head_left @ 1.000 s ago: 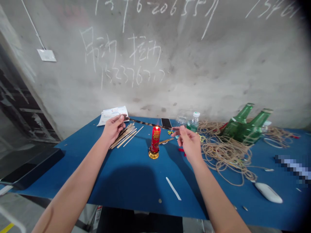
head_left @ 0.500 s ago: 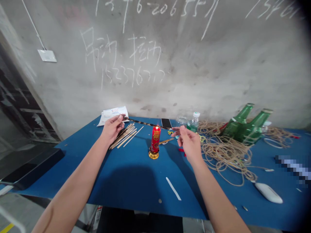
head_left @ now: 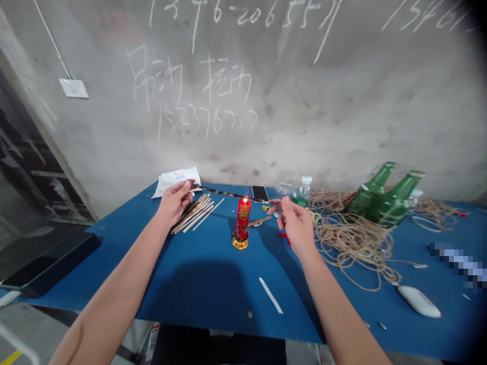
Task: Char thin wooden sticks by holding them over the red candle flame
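Nearest, a white strip (head_left: pixel 271 295) lies on the blue tabletop (head_left: pixel 198 284), a little in from its near edge. Beyond it, the left hand (head_left: pixel 174 203) and right hand (head_left: pixel 294 225) pinch opposite ends of a thin mottled strip (head_left: pixel 232 194) between thumbs and fingers. The strip spans the gap between them and passes at the tip of the flame of a red candle (head_left: pixel 243 218); whether it touches, I cannot tell. The candle stands on a brass base (head_left: pixel 240 242). Loose wooden sticks (head_left: pixel 194 215) lie under the left hand, with papers (head_left: pixel 177 178) behind them. Near the far edge are a phone (head_left: pixel 260 193), a clear glass jar (head_left: pixel 284 189), whose contents are hard to tell, and a capped plastic bottle (head_left: pixel 303 188). To the right, two green glass bottles (head_left: pixel 375 200) lean in tangled twine (head_left: pixel 353 243). A chalk-marked concrete wall (head_left: pixel 228 101) rises behind the table.
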A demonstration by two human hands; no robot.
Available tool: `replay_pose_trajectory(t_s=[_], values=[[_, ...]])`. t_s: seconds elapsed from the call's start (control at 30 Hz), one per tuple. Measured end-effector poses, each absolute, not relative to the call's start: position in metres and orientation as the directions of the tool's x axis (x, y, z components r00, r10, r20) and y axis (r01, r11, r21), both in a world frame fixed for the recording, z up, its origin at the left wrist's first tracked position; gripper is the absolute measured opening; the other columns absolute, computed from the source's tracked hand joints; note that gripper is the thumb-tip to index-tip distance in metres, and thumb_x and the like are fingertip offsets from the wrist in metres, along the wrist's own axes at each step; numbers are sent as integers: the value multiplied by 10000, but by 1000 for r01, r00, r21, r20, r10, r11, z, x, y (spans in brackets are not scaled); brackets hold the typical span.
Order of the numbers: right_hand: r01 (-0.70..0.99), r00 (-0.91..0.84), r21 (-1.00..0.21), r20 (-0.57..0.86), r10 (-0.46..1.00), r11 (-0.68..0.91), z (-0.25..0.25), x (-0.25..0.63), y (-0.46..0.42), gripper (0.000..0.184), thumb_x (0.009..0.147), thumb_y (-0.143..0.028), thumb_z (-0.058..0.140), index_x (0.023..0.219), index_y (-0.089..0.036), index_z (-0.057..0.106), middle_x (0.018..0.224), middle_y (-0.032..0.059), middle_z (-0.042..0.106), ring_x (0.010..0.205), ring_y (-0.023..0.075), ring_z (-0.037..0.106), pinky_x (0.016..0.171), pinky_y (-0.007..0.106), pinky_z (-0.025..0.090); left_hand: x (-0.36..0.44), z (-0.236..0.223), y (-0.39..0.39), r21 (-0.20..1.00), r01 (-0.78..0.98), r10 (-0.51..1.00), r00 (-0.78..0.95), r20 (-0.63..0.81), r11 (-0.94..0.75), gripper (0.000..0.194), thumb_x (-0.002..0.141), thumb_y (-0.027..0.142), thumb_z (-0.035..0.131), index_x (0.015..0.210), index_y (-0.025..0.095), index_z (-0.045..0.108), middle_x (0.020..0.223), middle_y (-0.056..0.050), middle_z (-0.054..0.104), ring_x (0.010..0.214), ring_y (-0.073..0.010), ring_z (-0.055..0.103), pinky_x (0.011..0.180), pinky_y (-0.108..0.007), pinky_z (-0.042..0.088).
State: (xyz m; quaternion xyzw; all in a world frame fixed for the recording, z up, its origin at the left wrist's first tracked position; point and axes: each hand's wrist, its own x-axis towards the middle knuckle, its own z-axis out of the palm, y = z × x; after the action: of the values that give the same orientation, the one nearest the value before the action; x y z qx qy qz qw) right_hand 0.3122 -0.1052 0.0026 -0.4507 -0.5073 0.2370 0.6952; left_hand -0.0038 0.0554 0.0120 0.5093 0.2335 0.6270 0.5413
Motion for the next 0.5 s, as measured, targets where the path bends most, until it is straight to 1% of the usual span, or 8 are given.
replay_pose_trajectory(t_s=[0.3,0.5], values=[[121,378,-865,493,783,487,3,312,-105,504,933,-646,646,879,-176,821,940,110,799,426,63,464,408,257,333,-5,12,58,842,-455,925,93,368,-289,437,683,406,956,971,117,799,903,-104,742,512,-26,518,374,-116,290],[126,376,-869,488,788,478,3,312,-105,512,927,-661,641,907,-184,825,906,99,793,425,67,465,406,259,341,-6,14,57,836,-465,927,79,367,-292,437,678,397,958,960,105,795,891,-111,747,496,-28,511,364,-131,277]])
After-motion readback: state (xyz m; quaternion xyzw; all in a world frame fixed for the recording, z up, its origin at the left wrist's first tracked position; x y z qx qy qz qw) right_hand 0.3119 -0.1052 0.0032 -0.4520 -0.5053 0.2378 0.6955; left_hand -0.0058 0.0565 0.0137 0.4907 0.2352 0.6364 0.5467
